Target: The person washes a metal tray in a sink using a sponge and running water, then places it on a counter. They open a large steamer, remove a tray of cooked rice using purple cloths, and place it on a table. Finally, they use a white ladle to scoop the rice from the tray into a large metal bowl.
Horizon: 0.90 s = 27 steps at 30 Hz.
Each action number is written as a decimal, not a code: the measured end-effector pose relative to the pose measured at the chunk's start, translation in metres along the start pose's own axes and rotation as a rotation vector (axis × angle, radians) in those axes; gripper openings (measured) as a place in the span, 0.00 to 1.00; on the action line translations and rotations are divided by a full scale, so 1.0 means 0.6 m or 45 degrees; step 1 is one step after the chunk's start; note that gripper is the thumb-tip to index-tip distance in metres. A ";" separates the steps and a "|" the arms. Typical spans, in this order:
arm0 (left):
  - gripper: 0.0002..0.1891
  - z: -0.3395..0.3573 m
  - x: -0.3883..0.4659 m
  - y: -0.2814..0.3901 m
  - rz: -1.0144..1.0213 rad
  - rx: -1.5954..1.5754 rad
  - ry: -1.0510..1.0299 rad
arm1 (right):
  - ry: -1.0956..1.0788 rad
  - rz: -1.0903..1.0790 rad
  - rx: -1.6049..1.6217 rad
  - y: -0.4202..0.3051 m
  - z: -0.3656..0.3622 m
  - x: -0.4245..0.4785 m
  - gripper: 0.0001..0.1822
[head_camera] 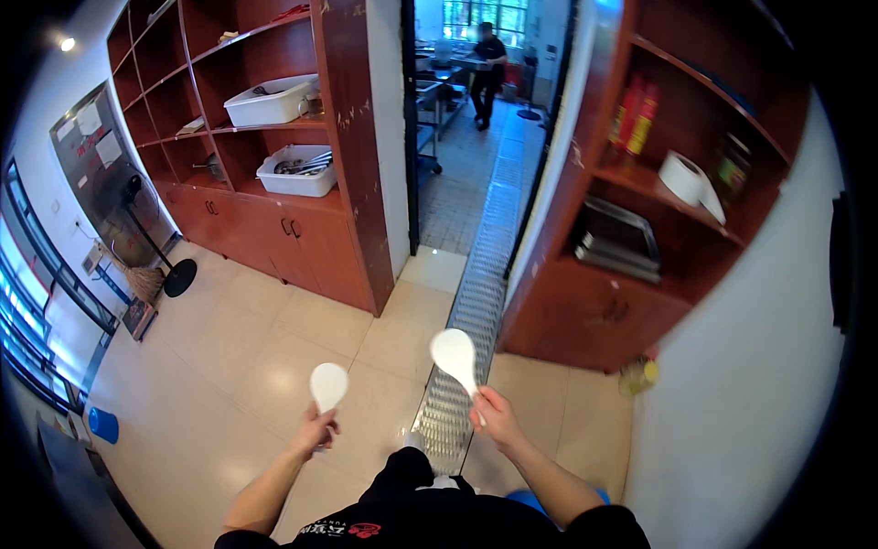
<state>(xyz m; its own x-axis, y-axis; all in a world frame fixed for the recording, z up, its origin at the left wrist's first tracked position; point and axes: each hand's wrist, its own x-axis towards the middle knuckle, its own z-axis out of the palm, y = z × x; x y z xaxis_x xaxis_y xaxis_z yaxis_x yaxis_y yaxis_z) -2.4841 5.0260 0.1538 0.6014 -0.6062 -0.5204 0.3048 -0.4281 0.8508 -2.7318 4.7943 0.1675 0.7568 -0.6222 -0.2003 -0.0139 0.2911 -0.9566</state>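
A white rice paddle (329, 386) points up and away from my left hand (319, 431), whose fingers are closed around its handle. My right hand (499, 418) grips a second white rice paddle (453, 355) by the handle, its broad head tilted up to the left. Both paddles are held in the air above the tiled floor, apart from each other. Below the right-hand paddle runs a metal drain grate (449, 412) set into the floor.
A doorway (446, 226) ahead opens onto a kitchen, where a person (488, 68) carries a tray. Wooden shelving on the left (357, 171) holds white bins (298, 180) of utensils. The right cabinet (583, 316) bears metal trays (617, 240) and a paper roll (682, 177). A stand fan (180, 277) stands left.
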 end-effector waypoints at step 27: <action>0.10 0.505 1.431 0.955 0.146 -0.421 -0.375 | 0.059 -0.169 0.169 -0.516 -0.375 1.695 0.06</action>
<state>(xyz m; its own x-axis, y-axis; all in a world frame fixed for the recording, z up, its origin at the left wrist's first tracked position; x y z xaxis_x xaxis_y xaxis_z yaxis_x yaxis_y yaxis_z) -2.0170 4.0572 0.1721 0.4239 -0.8224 -0.3795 0.4965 -0.1394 0.8568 -2.1052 3.9079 0.2120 0.7154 -0.6932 -0.0870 0.1725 0.2958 -0.9395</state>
